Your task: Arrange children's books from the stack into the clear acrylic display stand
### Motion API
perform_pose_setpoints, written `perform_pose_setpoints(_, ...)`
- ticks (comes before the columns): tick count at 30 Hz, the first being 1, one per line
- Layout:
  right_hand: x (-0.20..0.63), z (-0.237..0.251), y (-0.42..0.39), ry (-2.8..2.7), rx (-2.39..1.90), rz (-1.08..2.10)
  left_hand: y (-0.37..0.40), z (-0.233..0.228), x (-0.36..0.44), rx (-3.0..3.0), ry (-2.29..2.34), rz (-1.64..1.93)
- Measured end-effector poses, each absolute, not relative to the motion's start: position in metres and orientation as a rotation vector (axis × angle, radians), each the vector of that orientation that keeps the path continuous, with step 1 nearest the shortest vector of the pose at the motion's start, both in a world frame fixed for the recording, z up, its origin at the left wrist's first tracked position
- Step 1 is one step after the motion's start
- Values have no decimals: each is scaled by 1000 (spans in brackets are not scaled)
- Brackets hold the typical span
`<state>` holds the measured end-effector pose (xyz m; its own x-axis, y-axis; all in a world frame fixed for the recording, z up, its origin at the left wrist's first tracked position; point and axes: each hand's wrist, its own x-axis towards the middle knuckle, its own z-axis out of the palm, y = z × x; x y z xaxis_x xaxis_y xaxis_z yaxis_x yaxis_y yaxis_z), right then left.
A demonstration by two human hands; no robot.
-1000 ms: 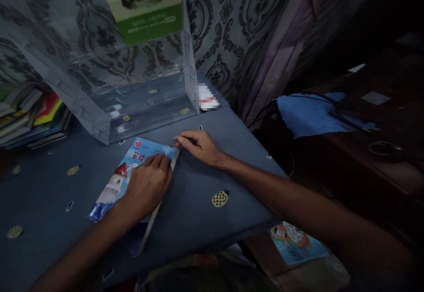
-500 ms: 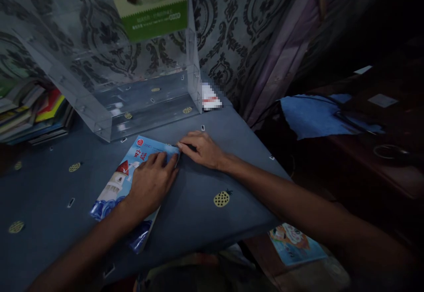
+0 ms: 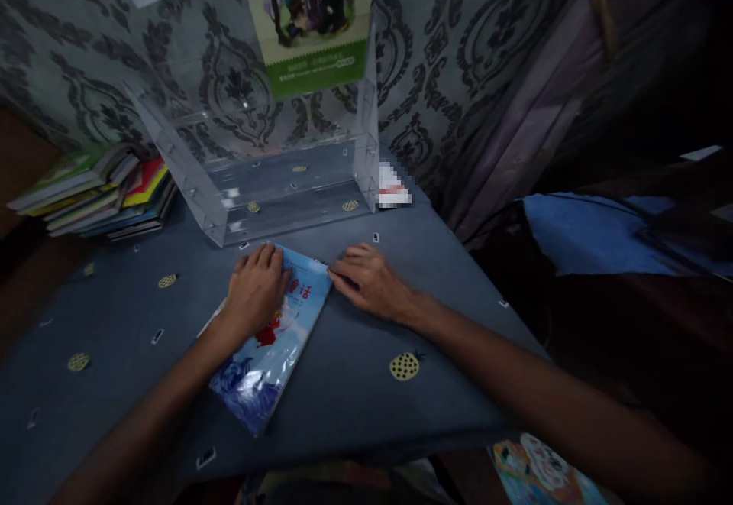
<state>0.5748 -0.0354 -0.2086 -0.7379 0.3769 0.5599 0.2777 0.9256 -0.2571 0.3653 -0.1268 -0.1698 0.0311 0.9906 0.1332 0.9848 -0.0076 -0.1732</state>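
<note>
A blue picture book (image 3: 289, 337) with red lettering lies tilted on the cloth-covered table (image 3: 343, 413). My left hand (image 3: 257, 287) rests flat on the upper left of its cover, fingers stretched toward the top edge and hiding part of the picture. At the upper right corner of the book, my right hand (image 3: 369, 280) has thumb and fingers pinched together on the corner. Just beyond the book stands a clear acrylic rack (image 3: 214, 222), which holds a green and cream book (image 3: 318, 39) in its upper part.
Several stacked books (image 3: 108, 192) sit at the back left of the table. Behind the rack's right end lies a white and red item (image 3: 394, 188), blurred out. A blue cloth (image 3: 584, 234) is off to the right, and another colourful book (image 3: 544, 471) lies below the table edge.
My left hand has slid left across the cover, uncovering the right side of the picture and more lettering. My right hand stays at the corner. The whole view has shifted.
</note>
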Motion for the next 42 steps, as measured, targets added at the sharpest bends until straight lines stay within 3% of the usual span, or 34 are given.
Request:
perform_pose_setpoints(9,576,-197,-53,-2630,-466,27,-119,-181,352,-2196,-2032,-58)
perform_pose_setpoints(24,588,-214,-62,-2598,-519,85,-132,-181,386,-2721,-1818,-245)
perform_pose_setpoints(42,592,-216,-66,-2516,-513,163,-136,-207,383,-2649,-1547,-379)
